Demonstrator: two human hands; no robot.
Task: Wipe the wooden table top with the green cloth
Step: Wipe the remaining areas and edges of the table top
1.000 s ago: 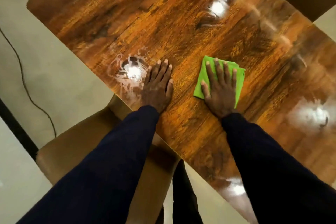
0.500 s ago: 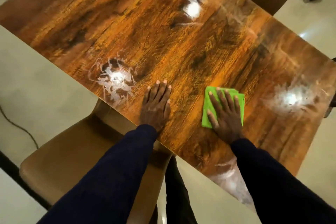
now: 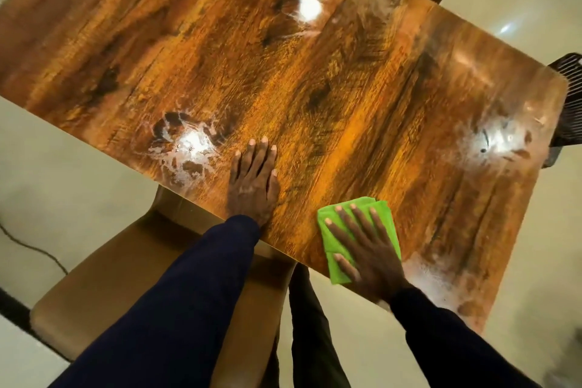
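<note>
Glossy wood-grain table top (image 3: 315, 98) with whitish wet smears (image 3: 185, 151); soft green cloth (image 3: 382, 213), matt

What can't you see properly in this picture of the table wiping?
Head view only:
Green cloth: its middle is covered by the right hand.
Wooden table: its far left end is cut off by the picture's edge.
Black chair: mostly cut off by the right edge.
Brown chair: partly hidden under the table and left sleeve.

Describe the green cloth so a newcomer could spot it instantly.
Start at the long wooden table top. Follow its near edge to the right hand, pressed flat on the folded green cloth. Nothing else here is bright green.
</note>
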